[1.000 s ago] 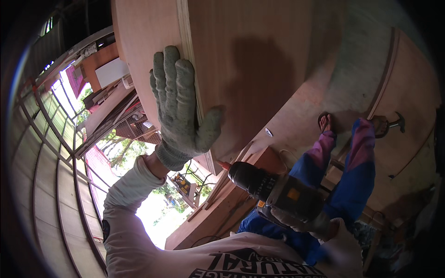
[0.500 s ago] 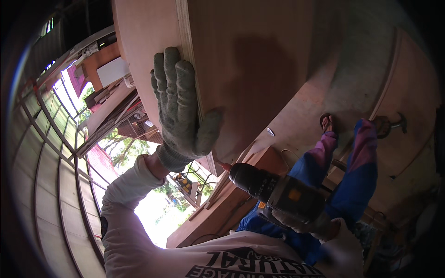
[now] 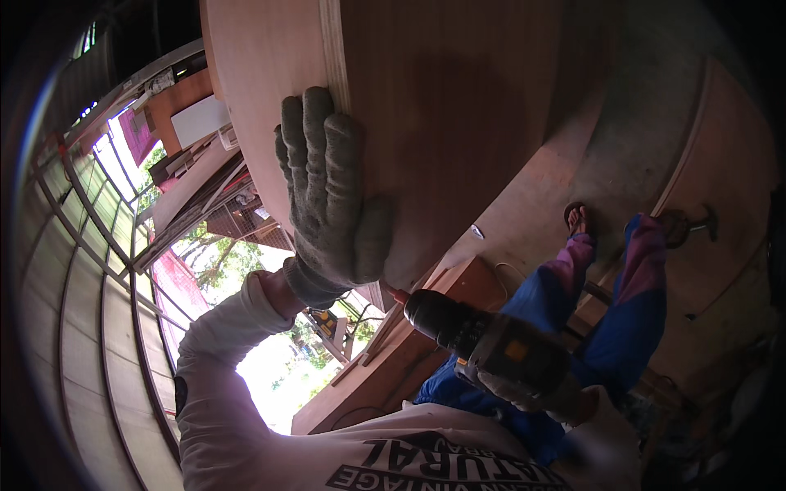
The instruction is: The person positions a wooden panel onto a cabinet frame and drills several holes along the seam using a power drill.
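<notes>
My left hand (image 3: 327, 196) in a grey knit glove lies with outstretched fingers against a tall wooden panel (image 3: 434, 114) and along its pale layered edge (image 3: 336, 41). Below it, my right hand (image 3: 532, 397), also gloved, grips a black cordless drill (image 3: 499, 344). The drill points up and left; its red-tipped front is at the panel's lower edge, just below my left hand. Whether the tip touches the wood I cannot tell.
Stacked boards (image 3: 188, 188) lean at the left beside metal framing and a bright opening. My legs (image 3: 622, 311) and sandalled feet show at right on the floor (image 3: 614, 147), near a hammer (image 3: 706, 225). A wooden plank (image 3: 393, 368) runs beneath the drill.
My left hand and the panel have shifted slightly to the right and down in the picture. The drill, still in my right hand, sits slightly lower.
</notes>
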Motion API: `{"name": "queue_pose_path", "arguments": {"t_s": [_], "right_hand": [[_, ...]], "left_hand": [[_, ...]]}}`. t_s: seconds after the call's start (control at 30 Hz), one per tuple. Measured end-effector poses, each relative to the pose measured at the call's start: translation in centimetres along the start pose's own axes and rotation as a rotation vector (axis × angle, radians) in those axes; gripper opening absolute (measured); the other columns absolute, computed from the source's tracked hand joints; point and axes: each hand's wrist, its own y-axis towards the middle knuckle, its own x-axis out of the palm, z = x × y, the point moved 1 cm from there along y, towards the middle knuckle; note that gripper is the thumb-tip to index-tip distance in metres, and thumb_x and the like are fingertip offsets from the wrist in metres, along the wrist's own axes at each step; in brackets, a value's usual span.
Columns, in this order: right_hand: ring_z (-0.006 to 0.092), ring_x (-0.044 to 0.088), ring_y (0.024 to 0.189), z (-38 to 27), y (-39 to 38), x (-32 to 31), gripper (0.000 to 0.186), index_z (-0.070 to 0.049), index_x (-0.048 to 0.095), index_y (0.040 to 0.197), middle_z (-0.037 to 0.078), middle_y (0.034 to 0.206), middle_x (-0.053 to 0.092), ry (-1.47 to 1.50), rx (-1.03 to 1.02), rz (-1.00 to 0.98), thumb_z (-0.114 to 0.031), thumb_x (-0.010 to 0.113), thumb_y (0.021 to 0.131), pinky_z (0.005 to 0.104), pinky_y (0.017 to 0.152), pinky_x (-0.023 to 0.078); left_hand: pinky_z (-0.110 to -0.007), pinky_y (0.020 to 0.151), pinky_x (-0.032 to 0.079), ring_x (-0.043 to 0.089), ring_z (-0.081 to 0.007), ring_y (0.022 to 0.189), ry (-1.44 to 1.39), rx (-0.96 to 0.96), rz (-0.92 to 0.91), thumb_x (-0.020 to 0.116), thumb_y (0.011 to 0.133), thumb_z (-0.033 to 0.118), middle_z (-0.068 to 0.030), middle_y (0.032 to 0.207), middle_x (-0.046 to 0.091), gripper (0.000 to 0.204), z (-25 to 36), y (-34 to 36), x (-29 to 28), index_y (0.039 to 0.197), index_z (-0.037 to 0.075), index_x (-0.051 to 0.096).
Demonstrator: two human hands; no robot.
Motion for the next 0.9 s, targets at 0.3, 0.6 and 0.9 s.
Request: {"name": "queue_pose_path", "arguments": {"t_s": [0.3, 0.6, 0.9], "right_hand": [[0.0181, 0.069, 0.115, -2.7, 2.1, -0.2, 0.068, -0.004, 0.042, 0.156, 0.014, 0.137, 0.063, 0.443, 0.168, -0.026, -0.025, 0.067, 0.096, 0.0336, 0.096, 0.059], [0.0226, 0.07, 0.114, -5.2, 2.8, -0.1, 0.069, 0.001, 0.038, 0.157, 0.016, 0.142, 0.06, -0.001, 0.053, -0.058, -0.041, 0.052, 0.103, 0.0353, 0.093, 0.062], [0.0207, 0.069, 0.115, -4.8, 2.5, 0.0, 0.075, 0.002, 0.042, 0.154, 0.017, 0.141, 0.06, 0.377, 0.163, 0.018, -0.009, 0.078, 0.089, 0.0353, 0.098, 0.059]], "left_hand": [[-0.061, 0.123, 0.02, 0.029, -0.0533, 0.152, 0.073, 0.046, 0.001, 0.063, 0.079, 0.019, -0.0321, 0.164, 0.032, 0.087, -0.2, 0.4, -0.2, 0.159, -0.005, 0.037], [-0.065, 0.119, 0.027, 0.033, -0.0539, 0.149, 0.054, 0.002, 0.043, 0.067, 0.061, 0.011, -0.0341, 0.16, 0.036, 0.101, 0.0, -0.2, 0.6, 0.157, -0.005, 0.039], [-0.065, 0.119, 0.025, 0.033, -0.0533, 0.15, 0.056, 0.054, 0.044, 0.069, 0.063, 0.014, -0.0336, 0.161, 0.036, 0.101, -0.2, 0.3, 0.3, 0.157, -0.006, 0.039]]}}
